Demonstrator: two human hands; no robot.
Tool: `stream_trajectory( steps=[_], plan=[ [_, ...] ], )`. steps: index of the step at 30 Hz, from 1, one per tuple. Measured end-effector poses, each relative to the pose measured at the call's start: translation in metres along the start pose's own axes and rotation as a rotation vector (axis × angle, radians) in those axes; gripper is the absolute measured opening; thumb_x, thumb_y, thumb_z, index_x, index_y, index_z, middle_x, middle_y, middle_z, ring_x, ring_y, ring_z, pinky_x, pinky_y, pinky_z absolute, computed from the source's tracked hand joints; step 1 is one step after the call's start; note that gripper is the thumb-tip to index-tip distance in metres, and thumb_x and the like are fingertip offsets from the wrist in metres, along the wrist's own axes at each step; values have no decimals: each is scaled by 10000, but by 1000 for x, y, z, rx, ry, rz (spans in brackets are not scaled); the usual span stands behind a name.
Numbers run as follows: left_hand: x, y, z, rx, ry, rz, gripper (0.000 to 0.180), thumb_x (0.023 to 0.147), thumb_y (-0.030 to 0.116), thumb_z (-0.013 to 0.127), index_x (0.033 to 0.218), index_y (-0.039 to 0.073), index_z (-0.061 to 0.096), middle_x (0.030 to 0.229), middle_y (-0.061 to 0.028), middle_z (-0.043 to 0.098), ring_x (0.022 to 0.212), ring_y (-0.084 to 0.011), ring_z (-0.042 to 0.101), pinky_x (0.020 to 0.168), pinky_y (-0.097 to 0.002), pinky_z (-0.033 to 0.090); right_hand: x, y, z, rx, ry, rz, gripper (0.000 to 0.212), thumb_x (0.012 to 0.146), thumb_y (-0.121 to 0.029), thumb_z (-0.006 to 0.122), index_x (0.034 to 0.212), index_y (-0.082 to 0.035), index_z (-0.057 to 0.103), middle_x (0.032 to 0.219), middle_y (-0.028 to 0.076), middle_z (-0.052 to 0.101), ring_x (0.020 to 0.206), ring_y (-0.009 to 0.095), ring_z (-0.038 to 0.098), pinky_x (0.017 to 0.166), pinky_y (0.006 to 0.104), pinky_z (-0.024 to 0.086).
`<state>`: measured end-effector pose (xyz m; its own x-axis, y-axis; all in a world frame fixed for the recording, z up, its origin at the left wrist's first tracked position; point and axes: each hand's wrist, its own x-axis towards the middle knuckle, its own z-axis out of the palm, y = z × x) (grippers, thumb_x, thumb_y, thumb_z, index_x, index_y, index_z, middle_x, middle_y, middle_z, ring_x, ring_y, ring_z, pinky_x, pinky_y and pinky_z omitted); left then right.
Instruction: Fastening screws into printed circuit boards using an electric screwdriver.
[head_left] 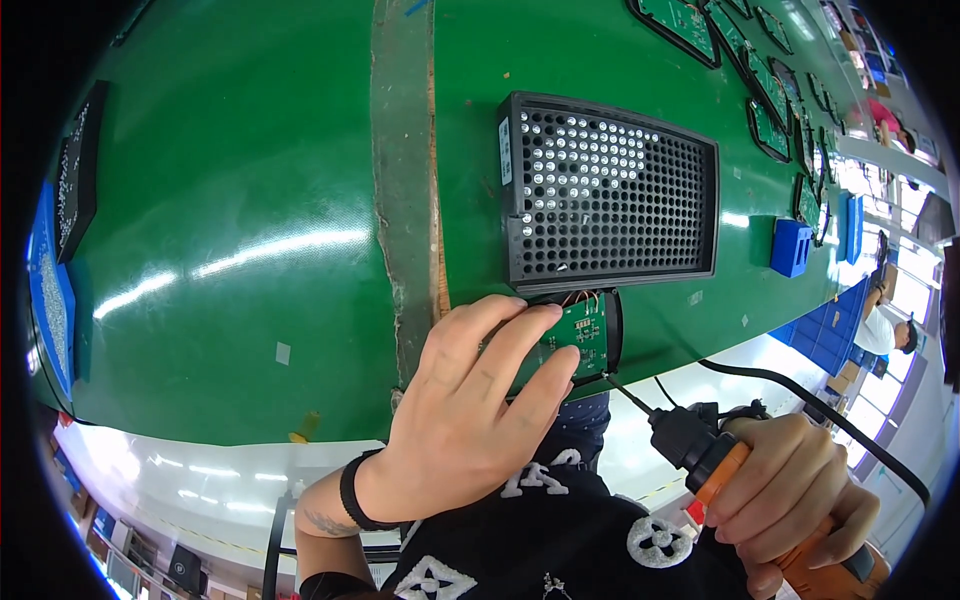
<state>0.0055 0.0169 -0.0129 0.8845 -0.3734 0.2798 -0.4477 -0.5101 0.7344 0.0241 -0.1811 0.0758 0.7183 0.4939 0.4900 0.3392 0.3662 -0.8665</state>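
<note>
A green circuit board [587, 338] in a black frame lies at the table's near edge, with thin reddish wires at its far side. My left hand [480, 390] reaches over its left part, fingers curved onto the board and holding it against the table; the palm hides much of it. My right hand [790, 490] is wrapped around an orange and black electric screwdriver [720, 462]. The tool's thin bit slants up and left to the board's near right corner, where its tip meets a small screw or hole.
Just beyond the board stands a black tray [610, 275] with many round holes, partly filled with shiny pieces. More framed boards [768, 128] lie at the far right, near a blue block [791, 248]. A black cable [800, 385] curves at right. At far left are a dark tray [80, 175] and a blue bin [45, 285].
</note>
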Motion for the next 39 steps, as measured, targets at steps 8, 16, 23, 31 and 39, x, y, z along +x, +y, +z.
stream_trajectory(
  steps=[8,16,23,31,39],
  plan=[
    [0,0,0,-5,-2,4,263,662,50,631,917,13,585,1028,-148,550,944,-297,513,767,-380,458,-1,-1,0,-20,-7,36,327,799,-85,585,1024,-133,353,600,36,512,431,149,509,400,286,457],
    [-2,-2,0,-3,-10,11,255,668,48,625,916,6,585,1032,-151,548,946,-300,510,767,-386,457,0,-2,-1,-5,-30,106,304,807,-93,586,990,-151,352,620,38,524,446,165,516,407,302,448],
    [0,-1,0,-3,-17,14,228,670,46,620,889,-9,588,1040,-160,547,957,-306,505,767,-389,459,6,-1,4,-38,-37,127,261,802,-78,587,934,-136,369,603,38,512,431,163,485,398,307,429],
    [-2,-3,1,-24,-3,22,187,683,44,612,856,-21,588,1038,-166,550,974,-309,503,767,-395,460,7,8,10,-95,-71,-6,260,712,-2,582,867,-82,388,558,43,491,406,158,461,375,306,417],
    [2,2,0,-26,5,-2,194,675,72,646,841,-11,590,1034,-150,562,975,-303,505,764,-391,458,13,5,-16,61,156,-88,343,634,8,667,857,-26,409,495,63,549,354,118,520,362,209,484]
  ],
)
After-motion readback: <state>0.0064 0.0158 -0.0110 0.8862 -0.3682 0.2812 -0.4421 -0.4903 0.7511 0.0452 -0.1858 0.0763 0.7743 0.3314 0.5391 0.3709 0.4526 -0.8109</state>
